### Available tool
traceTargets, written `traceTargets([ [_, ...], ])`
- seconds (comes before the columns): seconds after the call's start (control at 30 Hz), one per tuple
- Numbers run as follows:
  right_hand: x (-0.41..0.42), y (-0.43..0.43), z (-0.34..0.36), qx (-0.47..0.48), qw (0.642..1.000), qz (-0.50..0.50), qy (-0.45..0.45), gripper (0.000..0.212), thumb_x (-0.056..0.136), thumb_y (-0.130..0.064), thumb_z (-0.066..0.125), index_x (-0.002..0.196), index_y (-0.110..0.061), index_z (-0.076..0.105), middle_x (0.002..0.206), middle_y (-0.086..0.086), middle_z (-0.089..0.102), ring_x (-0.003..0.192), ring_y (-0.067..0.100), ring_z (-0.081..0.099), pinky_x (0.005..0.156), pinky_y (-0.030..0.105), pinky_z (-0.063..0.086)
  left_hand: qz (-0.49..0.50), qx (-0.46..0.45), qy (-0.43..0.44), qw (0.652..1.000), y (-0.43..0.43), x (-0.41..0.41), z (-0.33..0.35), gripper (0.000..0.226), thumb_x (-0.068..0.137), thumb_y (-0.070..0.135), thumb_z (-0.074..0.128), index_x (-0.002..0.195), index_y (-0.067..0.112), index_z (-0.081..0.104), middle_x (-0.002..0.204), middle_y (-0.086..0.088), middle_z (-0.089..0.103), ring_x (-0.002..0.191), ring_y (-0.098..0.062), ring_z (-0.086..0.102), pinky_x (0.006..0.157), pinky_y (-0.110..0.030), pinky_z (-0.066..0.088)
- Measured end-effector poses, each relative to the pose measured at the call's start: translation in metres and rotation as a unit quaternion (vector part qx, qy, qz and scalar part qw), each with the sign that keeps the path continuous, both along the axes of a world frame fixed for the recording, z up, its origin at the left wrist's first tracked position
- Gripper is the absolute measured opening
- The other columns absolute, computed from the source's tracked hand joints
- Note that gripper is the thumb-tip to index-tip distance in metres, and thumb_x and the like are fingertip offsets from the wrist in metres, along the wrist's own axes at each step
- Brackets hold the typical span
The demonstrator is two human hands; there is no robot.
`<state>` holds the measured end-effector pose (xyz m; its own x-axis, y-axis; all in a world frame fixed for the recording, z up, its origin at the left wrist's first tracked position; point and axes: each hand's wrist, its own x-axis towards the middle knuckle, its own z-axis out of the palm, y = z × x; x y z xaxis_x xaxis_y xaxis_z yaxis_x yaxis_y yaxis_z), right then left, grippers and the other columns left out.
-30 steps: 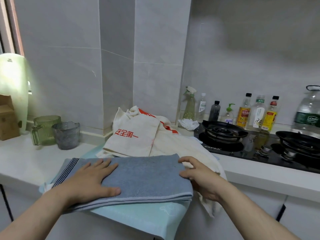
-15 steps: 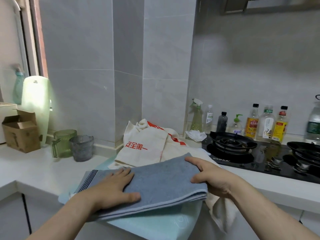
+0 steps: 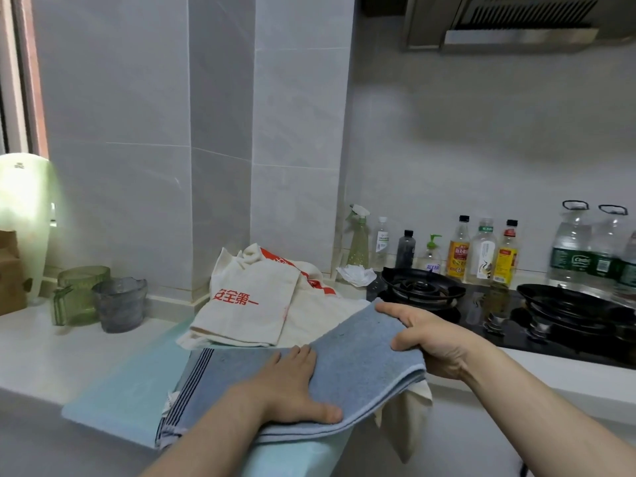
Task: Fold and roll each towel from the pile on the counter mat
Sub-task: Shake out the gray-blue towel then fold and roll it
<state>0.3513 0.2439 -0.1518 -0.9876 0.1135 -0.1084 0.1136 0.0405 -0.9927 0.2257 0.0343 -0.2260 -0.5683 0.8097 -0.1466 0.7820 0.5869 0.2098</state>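
A folded blue towel (image 3: pixel 354 366) with dark stripes at one end lies across the near part of the pale green counter mat (image 3: pixel 130 383). Its striped end rests on the mat. Its other end is raised clear of the mat's right edge.

The left hand (image 3: pixel 292 387) lies palm down on the towel, over the middle of the mat. Its fingers are straight and close together, and the thumb is stretched out along the towel's near edge. The right hand (image 3: pixel 426 339) grips the raised end just past the mat's right edge. Its fingers are curled over the far corner and the thumb is clamped on top, so the layers bend up in its hold.

At the back of the mat sits the pile of cream towels (image 3: pixel 254 304), the top one printed with red characters. One cream cloth hangs off the mat's right side, under the blue towel.

To the left of the mat stand a green cup (image 3: pixel 81 290) and a grey cup (image 3: pixel 120 304), touching each other. To the right of the mat is a black gas hob (image 3: pixel 423 290), with a crumpled tissue (image 3: pixel 356 274) beside it.
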Motion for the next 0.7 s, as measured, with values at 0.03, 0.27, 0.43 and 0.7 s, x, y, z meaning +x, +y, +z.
traceTargets([
  [0.03,-0.001,-0.001,0.001,0.005,1.000,0.003,0.000,0.097,0.059,0.009,0.054,0.149,-0.016,0.030,0.129,0.018,0.050,0.098,0.033,0.065,0.069,0.034,0.056,0.001,-0.008,0.010,1.000,0.002,-0.001,-0.003,0.149,0.037,0.100,0.022,0.154,0.015,-0.011,0.163,0.000,-0.011,0.149,-0.016,-0.009,0.121,-0.042,-0.004],
  [0.27,-0.017,-0.032,0.032,0.078,0.997,0.022,0.017,0.081,0.080,0.015,0.052,0.151,-0.015,0.026,0.126,0.011,0.046,0.098,0.028,0.061,0.070,0.029,0.055,0.029,0.161,-0.060,0.985,-0.008,0.008,-0.002,0.106,0.077,0.080,0.042,0.155,0.018,0.008,0.161,0.003,0.009,0.148,-0.013,0.011,0.119,-0.031,0.005],
  [0.43,-0.047,-0.082,0.042,0.111,0.993,0.009,0.028,0.058,0.079,0.011,0.054,0.134,0.003,0.038,0.118,0.030,0.055,0.093,0.031,0.061,0.080,0.037,0.050,0.223,0.555,-0.372,0.710,-0.030,-0.002,0.016,0.050,0.100,0.048,0.037,0.111,0.009,0.066,0.114,-0.011,0.067,0.090,-0.017,0.060,0.080,-0.030,0.048],
  [0.7,-0.080,-0.154,-0.015,0.007,1.000,0.027,0.013,0.082,0.083,0.003,0.059,0.150,-0.026,0.023,0.131,0.011,0.043,0.082,0.019,0.061,0.082,0.038,0.054,0.294,0.529,-0.555,0.571,-0.072,-0.019,0.008,0.066,0.100,0.052,0.033,0.118,-0.006,0.060,0.104,-0.027,0.070,0.089,-0.037,0.070,0.074,-0.042,0.058],
])
